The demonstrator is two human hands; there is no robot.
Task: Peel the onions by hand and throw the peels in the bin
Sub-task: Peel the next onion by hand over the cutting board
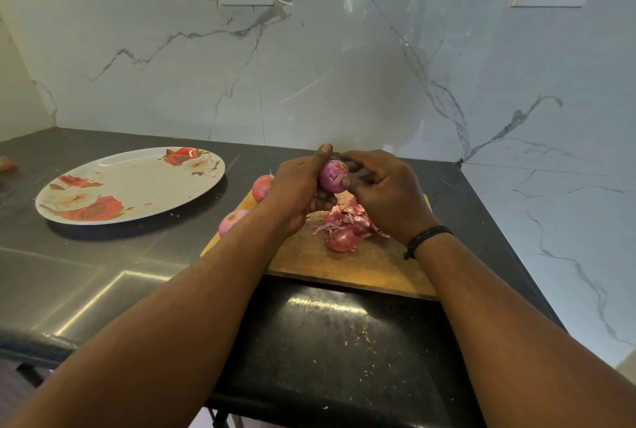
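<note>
Close to the person, a pile of pink peels [347,226] lies on the wooden board [361,266], so some peeling looks done, but none of it has gone to a bin, and no bin shows. Just above the pile, the left hand [296,193] holds an onion [332,176] while the right hand [382,193] pinches at its skin. Two more onions [263,187] wait beside the board's left edge, and the flowered plate [113,183] farther left has no onions on it.

Purple onion [332,176], rose-patterned white plate [130,183]
</note>
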